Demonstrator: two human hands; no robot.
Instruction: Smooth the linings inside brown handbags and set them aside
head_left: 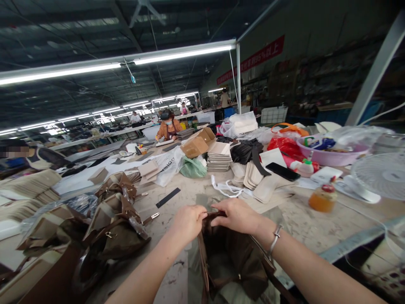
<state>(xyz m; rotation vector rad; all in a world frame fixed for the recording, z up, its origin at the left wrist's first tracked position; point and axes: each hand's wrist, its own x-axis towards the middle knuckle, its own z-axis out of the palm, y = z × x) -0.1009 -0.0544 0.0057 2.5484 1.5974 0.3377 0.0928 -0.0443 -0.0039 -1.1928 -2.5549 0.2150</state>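
Working from afar, I have the bag [245, 257] nearest me, low and right of centre, its mouth gaping, soft brown walls slumping inward. My left hand [189, 220] is closed in a pinch on the far rim; my right hand [236, 214], half curled, grips that rim beside it, thumb inside. I'd pull evenly with both so the edge lies without puckers. Beyond: a rounded jar [322, 198], a glossy phone [282, 171], stiff, flat boards [219, 158], crumpled green plastic [193, 168].
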